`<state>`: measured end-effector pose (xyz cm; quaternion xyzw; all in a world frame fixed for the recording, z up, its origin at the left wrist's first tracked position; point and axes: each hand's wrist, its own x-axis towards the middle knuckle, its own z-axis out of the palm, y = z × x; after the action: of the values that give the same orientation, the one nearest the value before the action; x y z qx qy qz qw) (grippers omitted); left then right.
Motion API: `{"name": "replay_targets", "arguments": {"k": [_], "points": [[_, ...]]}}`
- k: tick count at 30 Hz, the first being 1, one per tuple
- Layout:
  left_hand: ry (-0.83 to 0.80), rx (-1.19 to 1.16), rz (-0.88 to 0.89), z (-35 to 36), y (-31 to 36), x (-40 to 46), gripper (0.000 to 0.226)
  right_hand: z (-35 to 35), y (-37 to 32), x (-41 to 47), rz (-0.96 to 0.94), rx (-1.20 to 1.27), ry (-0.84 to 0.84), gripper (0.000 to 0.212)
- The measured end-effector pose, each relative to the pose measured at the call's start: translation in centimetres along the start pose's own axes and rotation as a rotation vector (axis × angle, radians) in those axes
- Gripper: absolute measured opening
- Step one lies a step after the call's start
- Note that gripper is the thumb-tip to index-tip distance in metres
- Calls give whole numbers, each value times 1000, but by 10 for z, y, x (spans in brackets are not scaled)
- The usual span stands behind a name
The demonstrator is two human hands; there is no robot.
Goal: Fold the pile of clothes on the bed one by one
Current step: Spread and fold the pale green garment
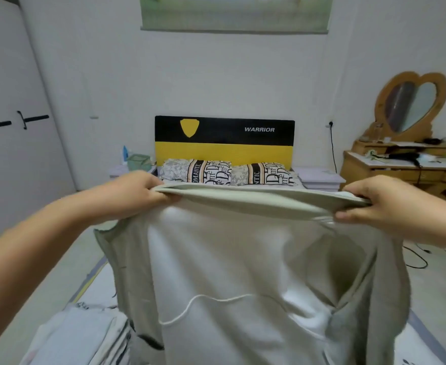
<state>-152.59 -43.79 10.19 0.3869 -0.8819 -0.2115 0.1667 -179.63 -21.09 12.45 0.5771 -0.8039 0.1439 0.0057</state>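
Observation:
I hold a pale grey garment [229,259] with a white inner lining up in the air in front of me, over the bed [95,283]. My left hand [135,193] pinches its top edge at the left. My right hand [382,204] pinches the same edge at the right, so the edge is stretched taut between them. The cloth hangs down and hides most of the bed. A stack of light folded clothes [85,335] lies at the lower left on the bed.
Two patterned pillows [229,172] lie against a black-and-yellow headboard [224,140]. White nightstands flank the bed. A wooden dresser [400,172] with a heart-shaped mirror stands at the right, with a black cable on the floor beside it. White wardrobe doors [14,127] stand at the left.

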Motion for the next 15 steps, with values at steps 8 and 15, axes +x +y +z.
{"name": "replay_targets", "arguments": {"k": [8, 15], "points": [[126, -330, 36, -8, 9, -19, 22, -19, 1, -4, -18, 206, 36, 11], [30, -147, -37, 88, -47, 30, 33, 89, 37, 44, 192, 212, -184, 21]]}}
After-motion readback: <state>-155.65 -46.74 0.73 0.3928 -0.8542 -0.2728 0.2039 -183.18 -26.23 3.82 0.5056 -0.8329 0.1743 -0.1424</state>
